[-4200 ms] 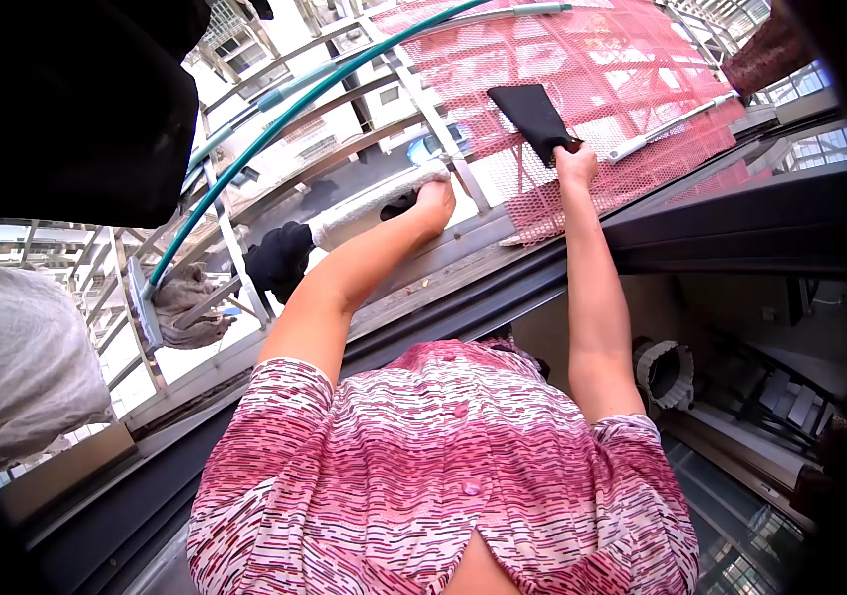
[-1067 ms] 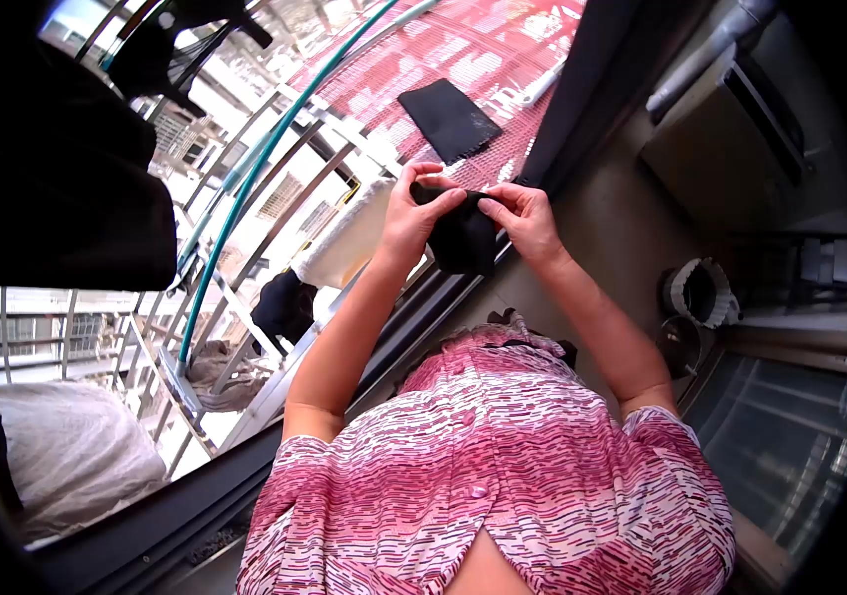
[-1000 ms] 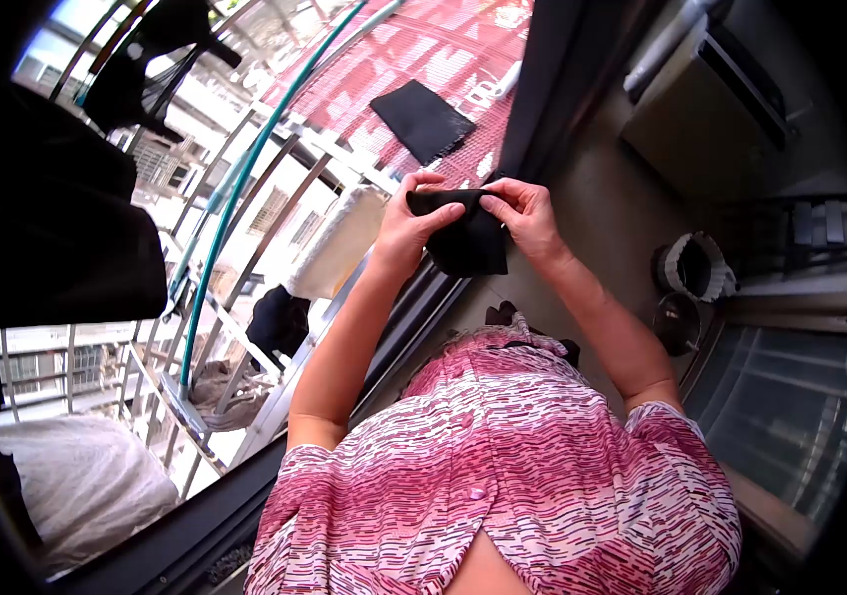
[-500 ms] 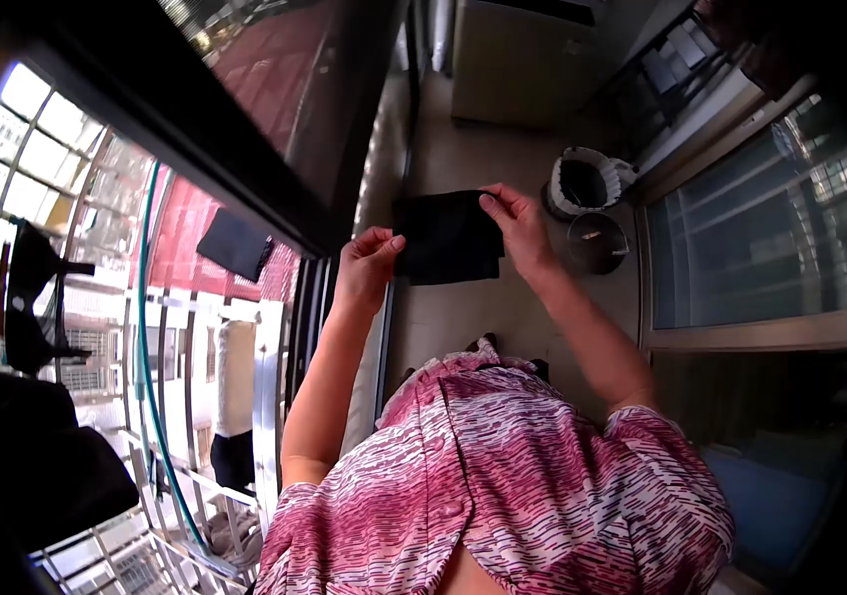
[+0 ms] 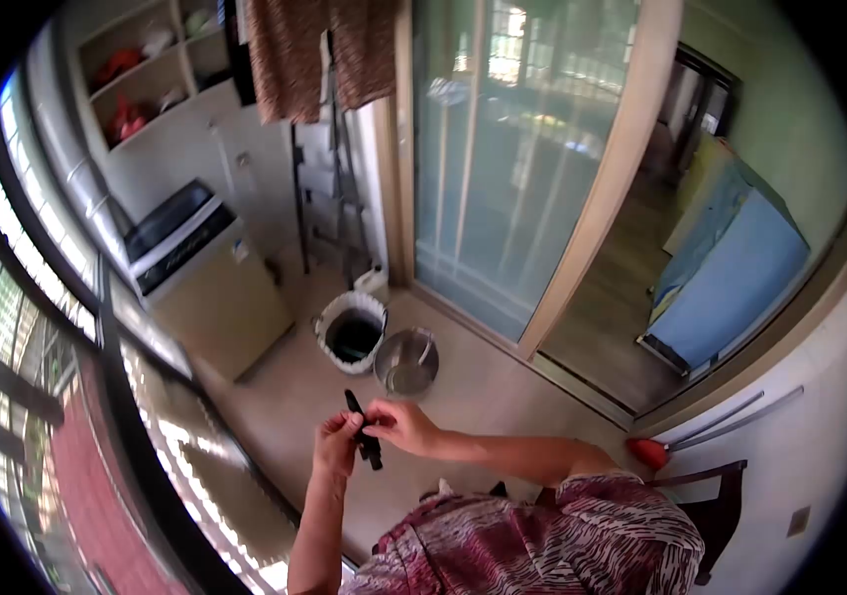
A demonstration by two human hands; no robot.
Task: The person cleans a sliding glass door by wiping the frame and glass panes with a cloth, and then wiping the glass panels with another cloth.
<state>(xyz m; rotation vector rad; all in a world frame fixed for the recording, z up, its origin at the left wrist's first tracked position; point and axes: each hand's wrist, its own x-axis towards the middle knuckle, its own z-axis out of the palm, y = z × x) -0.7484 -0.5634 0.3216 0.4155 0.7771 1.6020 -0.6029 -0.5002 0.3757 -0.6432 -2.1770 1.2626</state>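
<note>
A black piece of cloth point(image 5: 371, 453) is held up in front of my body, seen nearly edge-on as a narrow dark strip. My left hand point(image 5: 336, 441) pinches it from the left side, fingers closed. From the right, my right hand point(image 5: 399, 425) grips it too, its fingertips close to those of my left hand. Which kind of garment or cloth it is cannot be made out. Beyond my hands, a round metal basin point(image 5: 408, 363) and a white bucket point(image 5: 326, 347) with dark contents stand on the tiled floor.
A top-loading washing machine point(image 5: 220, 297) stands at the far left, under wall shelves point(image 5: 136, 74). A brown patterned garment point(image 5: 294, 59) hangs by the glass sliding door point(image 5: 503, 178). At right are a doorway, a red dustpan point(image 5: 649, 452) and a dark chair point(image 5: 726, 506). Windows line the left.
My view has swung right, from the barred window toward the bucket, washing machine and doorway. The cloth, spread flat between my hands before, now shows as a narrow strip with my hands closer together.
</note>
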